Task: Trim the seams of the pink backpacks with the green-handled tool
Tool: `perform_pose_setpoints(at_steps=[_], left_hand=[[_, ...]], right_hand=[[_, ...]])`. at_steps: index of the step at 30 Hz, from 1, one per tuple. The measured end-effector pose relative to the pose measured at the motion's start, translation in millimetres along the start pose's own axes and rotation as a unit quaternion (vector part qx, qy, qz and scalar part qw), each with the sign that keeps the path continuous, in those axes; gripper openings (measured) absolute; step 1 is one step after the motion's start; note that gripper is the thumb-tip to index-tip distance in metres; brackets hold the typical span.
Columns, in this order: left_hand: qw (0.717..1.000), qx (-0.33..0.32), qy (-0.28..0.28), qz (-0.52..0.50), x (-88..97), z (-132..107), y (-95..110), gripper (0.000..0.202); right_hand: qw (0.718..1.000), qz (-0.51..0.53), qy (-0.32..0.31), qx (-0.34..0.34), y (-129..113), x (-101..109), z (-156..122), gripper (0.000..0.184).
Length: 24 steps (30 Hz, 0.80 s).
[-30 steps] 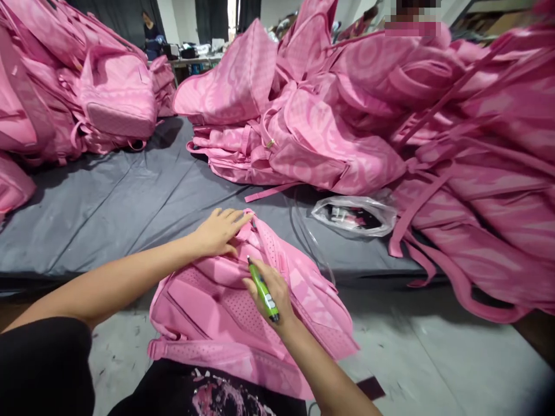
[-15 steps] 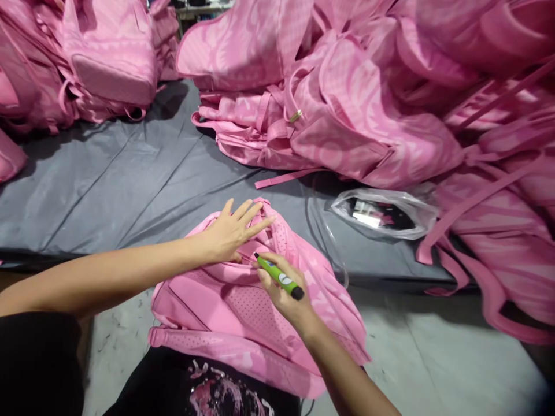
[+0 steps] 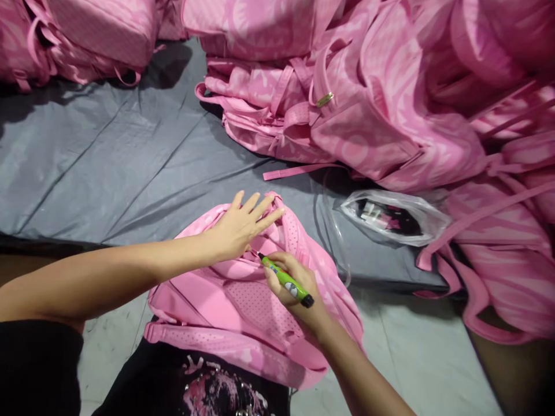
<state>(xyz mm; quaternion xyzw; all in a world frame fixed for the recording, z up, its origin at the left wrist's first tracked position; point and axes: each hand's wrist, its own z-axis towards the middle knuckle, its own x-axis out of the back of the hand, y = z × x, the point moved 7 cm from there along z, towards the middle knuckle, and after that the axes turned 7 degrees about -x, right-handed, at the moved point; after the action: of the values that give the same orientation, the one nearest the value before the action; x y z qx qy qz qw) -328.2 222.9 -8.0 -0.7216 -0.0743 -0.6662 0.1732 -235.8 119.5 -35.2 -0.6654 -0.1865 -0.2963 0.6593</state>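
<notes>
A pink backpack (image 3: 255, 306) with dotted mesh padding and straps lies across my lap, its top end against the table edge. My left hand (image 3: 243, 225) rests flat on the upper part of the backpack, fingers spread; its thumb is partly hidden by the fabric. My right hand (image 3: 295, 283) is closed round a green marker pen (image 3: 284, 279) with a black end. The marker's dark tip points at the fabric just beside my left thumb. Whether the tip touches the cloth, I cannot tell.
A grey-covered table (image 3: 108, 167) stretches ahead. Pink backpacks (image 3: 364, 104) are heaped at its back and right, with more backpacks (image 3: 99, 34) at the far left. A clear plastic bag (image 3: 394, 216) holding black items lies right of my hands. Pale floor (image 3: 403, 341) shows below.
The view has tilted down a little, so the backpack heap sits higher in the picture. Both hands keep nearly the same pose on the backpack, the marker still in my right hand.
</notes>
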Motion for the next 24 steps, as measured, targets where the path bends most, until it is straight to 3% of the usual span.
perform_pose_setpoints(at_steps=[2,6,9,12,16,20,24], left_hand=[[1.000,0.012,0.000,-0.001,0.2,1,-1,0.106],[0.999,0.024,-0.015,-0.015,-1.9,2,-1,0.107],[0.999,0.027,-0.021,-0.020,-3.5,3,-1,0.106],[0.999,0.031,-0.021,-0.020,-4.5,5,-2,0.102],[0.998,0.038,-0.032,-0.023,-6.9,6,-4,0.102],[0.998,0.039,-0.035,-0.027,-8.7,7,-4,0.108],[0.998,0.039,-0.026,-0.031,-7.0,8,-3,0.102]], right_hand=[[0.999,-0.019,-0.039,0.028,-8,2,3,0.015],[0.992,-0.012,-0.092,0.090,-27,13,3,0.023],[0.990,-0.013,-0.117,0.072,-29,14,8,0.026],[0.994,-0.023,-0.105,0.028,-26,9,21,0.018],[0.992,-0.046,-0.113,0.038,-29,2,30,0.006],[0.991,-0.103,-0.080,0.032,-23,7,18,0.005],[0.996,-0.065,-0.018,0.054,-16,12,2,0.012]])
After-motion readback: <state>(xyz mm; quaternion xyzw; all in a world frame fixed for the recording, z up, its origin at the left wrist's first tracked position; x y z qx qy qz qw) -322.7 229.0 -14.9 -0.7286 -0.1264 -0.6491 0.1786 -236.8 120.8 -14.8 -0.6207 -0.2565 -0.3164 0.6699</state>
